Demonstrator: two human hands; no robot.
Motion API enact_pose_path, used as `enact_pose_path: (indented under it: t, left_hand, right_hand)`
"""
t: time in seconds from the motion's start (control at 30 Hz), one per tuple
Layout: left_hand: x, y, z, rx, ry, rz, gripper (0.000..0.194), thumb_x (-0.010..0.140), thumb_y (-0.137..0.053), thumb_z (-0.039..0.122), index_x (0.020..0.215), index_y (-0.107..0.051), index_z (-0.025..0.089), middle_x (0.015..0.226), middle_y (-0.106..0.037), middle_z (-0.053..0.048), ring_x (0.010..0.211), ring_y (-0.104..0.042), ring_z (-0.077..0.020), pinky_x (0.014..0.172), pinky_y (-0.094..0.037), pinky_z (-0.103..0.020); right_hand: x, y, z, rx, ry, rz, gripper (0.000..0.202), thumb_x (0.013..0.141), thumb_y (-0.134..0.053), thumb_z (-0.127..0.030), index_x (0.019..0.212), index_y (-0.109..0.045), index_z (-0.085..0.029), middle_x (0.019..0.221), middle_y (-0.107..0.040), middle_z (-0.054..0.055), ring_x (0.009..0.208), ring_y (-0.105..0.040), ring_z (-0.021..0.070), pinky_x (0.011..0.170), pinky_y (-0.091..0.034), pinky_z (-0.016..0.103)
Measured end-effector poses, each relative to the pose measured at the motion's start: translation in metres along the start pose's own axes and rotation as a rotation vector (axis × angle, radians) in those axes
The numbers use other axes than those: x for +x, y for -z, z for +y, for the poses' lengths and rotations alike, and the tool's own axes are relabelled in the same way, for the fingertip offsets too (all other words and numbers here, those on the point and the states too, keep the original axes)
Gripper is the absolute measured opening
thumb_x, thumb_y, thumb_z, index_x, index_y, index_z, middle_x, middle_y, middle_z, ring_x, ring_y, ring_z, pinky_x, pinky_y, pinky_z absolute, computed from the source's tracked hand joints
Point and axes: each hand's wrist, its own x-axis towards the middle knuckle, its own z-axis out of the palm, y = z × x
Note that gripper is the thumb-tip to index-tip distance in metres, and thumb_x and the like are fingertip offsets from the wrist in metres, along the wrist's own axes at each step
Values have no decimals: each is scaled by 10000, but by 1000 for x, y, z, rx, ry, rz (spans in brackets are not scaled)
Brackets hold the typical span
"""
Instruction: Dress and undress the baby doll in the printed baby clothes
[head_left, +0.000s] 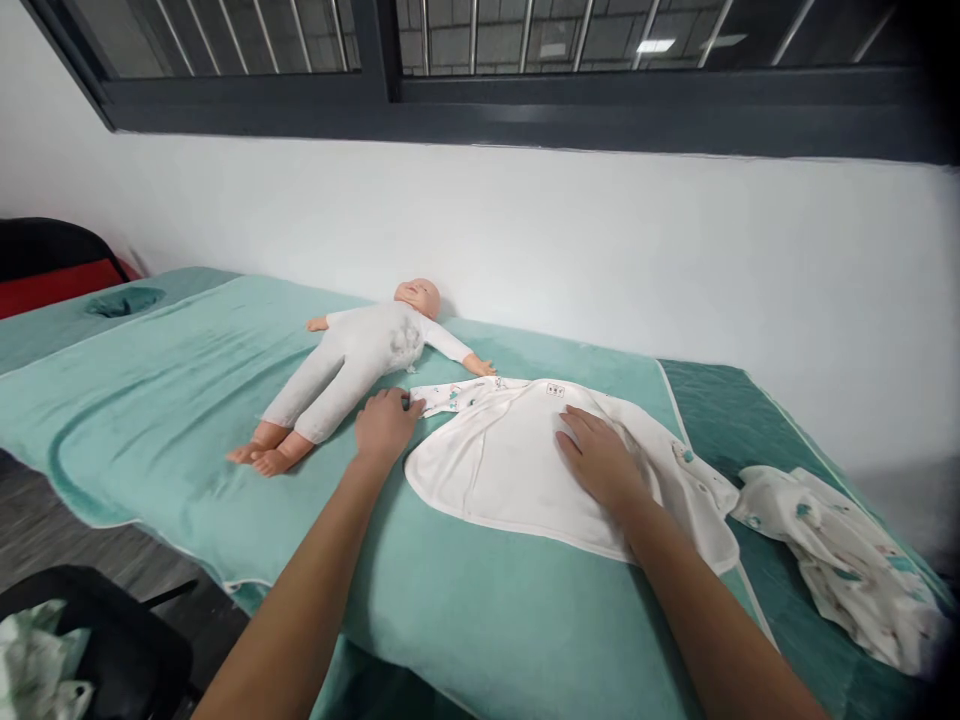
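A white baby top (517,450) lies opened out on the green bed cover, its plain inner side up and a patterned sleeve reaching left. My left hand (388,420) pinches the cuff end of that sleeve between thumb and fingers. On the inner fabric, right of the middle, my right hand (600,455) rests flat with its fingers spread. A baby doll (367,345) in a white bodysuit lies on its back at the upper left, one hand close to the top's collar. The top's right part is partly folded.
A crumpled white patterned garment (840,560) lies on the darker green cloth (712,405) at the right. A black chair (112,640) with cloth on it stands lower left. Behind the bed (187,400) rise a white wall (600,250) and a barred window (480,100).
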Motion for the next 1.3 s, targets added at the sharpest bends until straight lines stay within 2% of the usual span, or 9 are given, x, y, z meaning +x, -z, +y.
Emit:
enact_pose_path:
  t: [0.1, 0.23, 0.37, 0.6, 0.73, 0.87, 1.0, 1.17, 1.3]
  left_hand:
    - [8, -1, 7, -78, -10, -23, 257, 897, -501, 423, 998, -638, 230, 1012, -708, -66, 944, -649, -263, 744, -468, -333]
    - [18, -7, 12, -98, -11, 187, 230, 943, -451, 360, 1074, -582, 223, 1048, -692, -72, 941, -645, -249, 717, -441, -319]
    - [23, -14, 11, -78, -74, 248, 223, 960, -433, 323, 1124, -551, 228, 1103, -664, -76, 926, -642, -245, 707, -433, -325]
    - [7, -12, 15, -46, -171, 344, 258, 963, -443, 331, 1150, -569, 204, 1150, -623, -108, 1018, -610, -249, 698, -417, -316]
    - [-6, -7, 18, -97, -279, 207, 276, 979, -402, 372, 1001, -629, 217, 1016, -682, -61, 935, -619, -212, 688, -383, -307]
    - [-20, -4, 20, -208, -309, 17, 362, 965, -393, 469, 864, -646, 231, 905, -707, -19, 833, -609, -193, 638, -341, -304]
    - [-41, 0, 25, -284, -339, -153, 334, 887, -519, 507, 740, -612, 222, 812, -693, 10, 768, -581, -182, 640, -333, -297]
    - [-67, 10, 47, -480, -314, -232, 250, 881, -534, 437, 769, -568, 216, 771, -643, 21, 725, -555, -160, 624, -347, -280]
    - [-89, 15, 79, -547, -411, -238, 197, 902, -520, 367, 784, -559, 214, 795, -633, 19, 747, -554, -154, 661, -373, -281]
  right_hand:
    - [0, -1, 1, 11, 2, -3, 430, 981, -384, -344, 1308, -571, -139, 1419, -544, 112, 1319, -471, 253, 1122, -354, 431]
    - [1, 0, 2, 12, 1, -12, 424, 977, -393, -341, 1299, -579, -137, 1414, -546, 122, 1324, -468, 266, 1119, -361, 449]
    - [1, 1, 1, 14, 5, -13, 426, 976, -401, -344, 1293, -581, -125, 1408, -548, 133, 1315, -474, 275, 1118, -366, 457]
    - [-1, -1, 3, 30, -8, -16, 416, 971, -411, -350, 1296, -578, -152, 1419, -542, 120, 1319, -473, 274, 1109, -376, 472]
    - [-1, -2, 5, 20, 5, -14, 423, 976, -406, -347, 1301, -576, -137, 1421, -540, 126, 1323, -466, 269, 1116, -369, 464]
    - [0, -2, 4, 8, 17, -9, 429, 976, -404, -342, 1296, -580, -116, 1412, -546, 137, 1320, -467, 272, 1123, -361, 456]
    - [0, -1, 3, 3, 4, -6, 424, 976, -395, -340, 1289, -584, -127, 1405, -552, 134, 1310, -478, 274, 1115, -368, 467]
    - [0, -2, 4, 9, 3, -3, 417, 973, -397, -347, 1292, -580, -151, 1403, -553, 128, 1310, -482, 273, 1101, -383, 473]
    - [0, -2, 6, 25, 6, 1, 409, 968, -404, -348, 1283, -586, -161, 1402, -554, 126, 1312, -480, 273, 1094, -388, 474]
